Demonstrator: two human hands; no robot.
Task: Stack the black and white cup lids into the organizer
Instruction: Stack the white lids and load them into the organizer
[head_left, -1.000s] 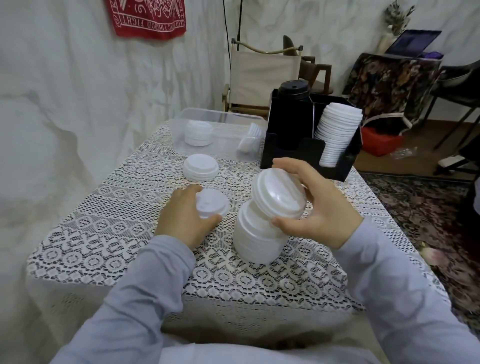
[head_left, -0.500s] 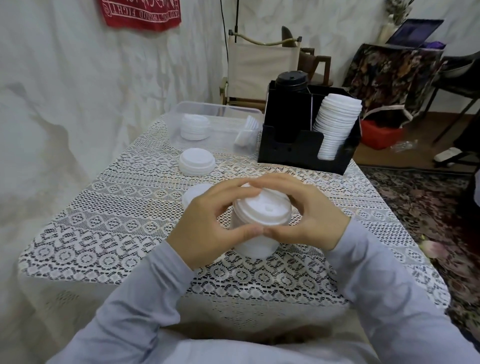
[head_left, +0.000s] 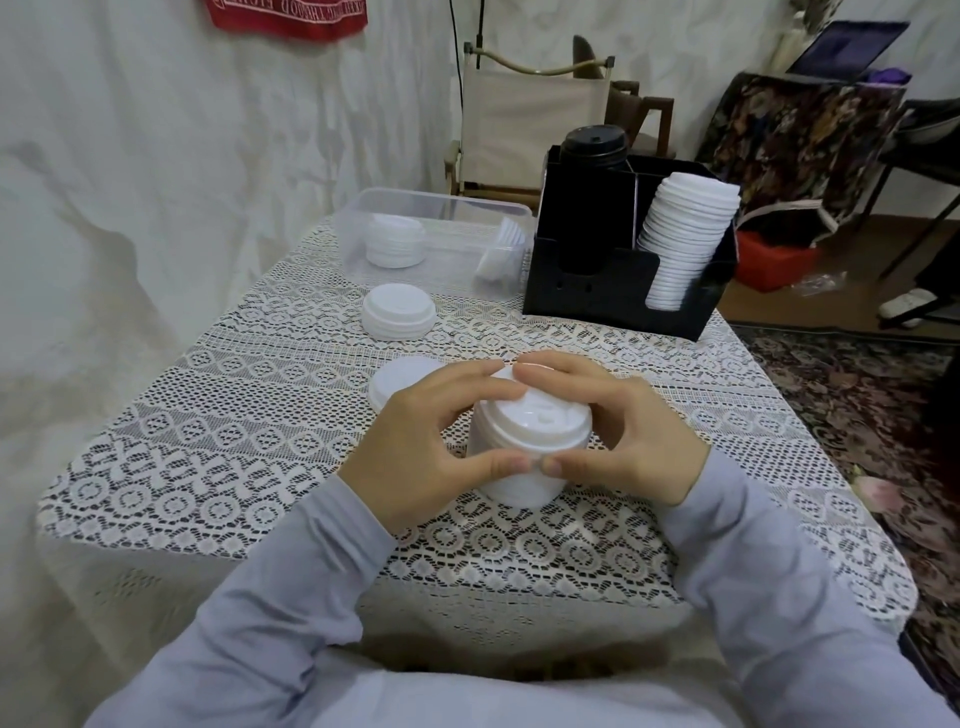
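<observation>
We cup our left hand (head_left: 410, 457) and right hand (head_left: 634, 447), fingers curled, around the stack of white lids (head_left: 540, 415) standing on the table (head_left: 260, 415), probably squaring it so it carries whole to the organizer (head_left: 597, 296) beyond.

1. Lace cloth (head_left: 249, 426) covers the table.
2. Clear tub (head_left: 457, 244) at 12 o'clock.
3. Canvas chair (head_left: 535, 119) beyond it.
4. Red banner (head_left: 291, 21) at 11.
5. Laptop (head_left: 847, 47) at 1.
6. Rug (head_left: 857, 395) at 3.
</observation>
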